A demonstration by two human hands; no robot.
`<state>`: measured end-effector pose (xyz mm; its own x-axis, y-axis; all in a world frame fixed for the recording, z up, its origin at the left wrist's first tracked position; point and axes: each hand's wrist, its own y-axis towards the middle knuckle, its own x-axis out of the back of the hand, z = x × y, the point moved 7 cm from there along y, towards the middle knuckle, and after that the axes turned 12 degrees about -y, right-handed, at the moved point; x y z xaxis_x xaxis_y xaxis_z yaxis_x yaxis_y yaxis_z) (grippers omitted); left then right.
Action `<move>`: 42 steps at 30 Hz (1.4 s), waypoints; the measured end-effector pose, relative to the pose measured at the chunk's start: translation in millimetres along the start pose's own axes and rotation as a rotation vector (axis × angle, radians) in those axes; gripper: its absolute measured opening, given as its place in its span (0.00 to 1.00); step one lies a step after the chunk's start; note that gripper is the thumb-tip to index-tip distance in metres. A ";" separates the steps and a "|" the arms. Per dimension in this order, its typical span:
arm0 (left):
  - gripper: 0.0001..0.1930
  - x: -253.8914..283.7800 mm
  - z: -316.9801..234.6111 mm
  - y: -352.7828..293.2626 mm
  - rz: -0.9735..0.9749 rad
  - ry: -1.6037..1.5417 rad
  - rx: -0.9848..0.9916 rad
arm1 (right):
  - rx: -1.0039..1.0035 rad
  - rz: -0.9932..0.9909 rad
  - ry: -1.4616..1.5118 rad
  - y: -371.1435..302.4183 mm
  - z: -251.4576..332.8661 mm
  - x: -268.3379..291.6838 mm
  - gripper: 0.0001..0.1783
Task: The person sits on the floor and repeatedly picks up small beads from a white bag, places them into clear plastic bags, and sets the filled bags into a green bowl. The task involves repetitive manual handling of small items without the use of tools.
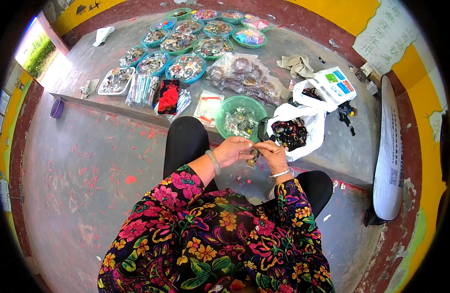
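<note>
L grip, R grip pinched tog.

White wall panel: large green Chinese characters. White plastic bag: coloured printed blocks. Long pale package: dark lettering, illegible.

Black floral top, black trousers, pale bangle

The small piece between the left hand and right hand is partly hidden, too small to identify
</note>
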<state>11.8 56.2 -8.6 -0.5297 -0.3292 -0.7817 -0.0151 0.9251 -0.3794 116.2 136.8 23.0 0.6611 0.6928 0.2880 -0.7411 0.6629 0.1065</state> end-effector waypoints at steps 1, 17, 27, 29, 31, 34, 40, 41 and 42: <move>0.08 0.3 0.4 0.8 0.004 0.002 -0.002 | 0.012 0.000 -0.018 0.3 1.4 0.4 0.10; 0.08 1.6 -3.1 9.8 -0.032 0.318 -0.308 | -0.257 0.019 0.276 1.0 -27.2 -11.0 0.11; 0.08 -5.7 -0.9 5.6 -0.012 0.326 -0.282 | -0.272 -0.054 0.273 -0.1 -28.2 -5.5 0.04; 0.08 -4.8 -2.7 7.6 0.001 0.313 -0.257 | -0.283 -0.050 0.300 -0.5 -25.5 -3.8 0.05; 0.08 -6.9 -5.1 6.7 0.019 0.309 -0.267 | -0.331 -0.049 0.312 -0.5 -25.6 0.4 0.05; 0.09 -18.6 -11.6 -3.7 -0.005 0.357 -0.223 | -0.307 -0.038 0.293 -0.4 -16.8 5.8 0.07; 0.11 -14.8 -7.4 2.4 0.112 0.238 -0.237 | -0.241 -0.065 0.254 1.0 -9.5 10.9 0.05; 0.11 -16.1 -7.7 2.3 0.115 0.226 -0.236 | -0.243 -0.074 0.249 1.3 -10.8 11.5 0.05; 0.11 -15.9 -7.2 1.9 0.099 0.253 -0.208 | -0.241 -0.077 0.223 1.6 -11.8 12.3 0.04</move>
<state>14.1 64.5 6.7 -0.7304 -0.2022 -0.6524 -0.1117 0.9777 -0.1780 124.5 149.8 15.5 0.7429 0.6658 0.0698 -0.6568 0.7451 -0.1161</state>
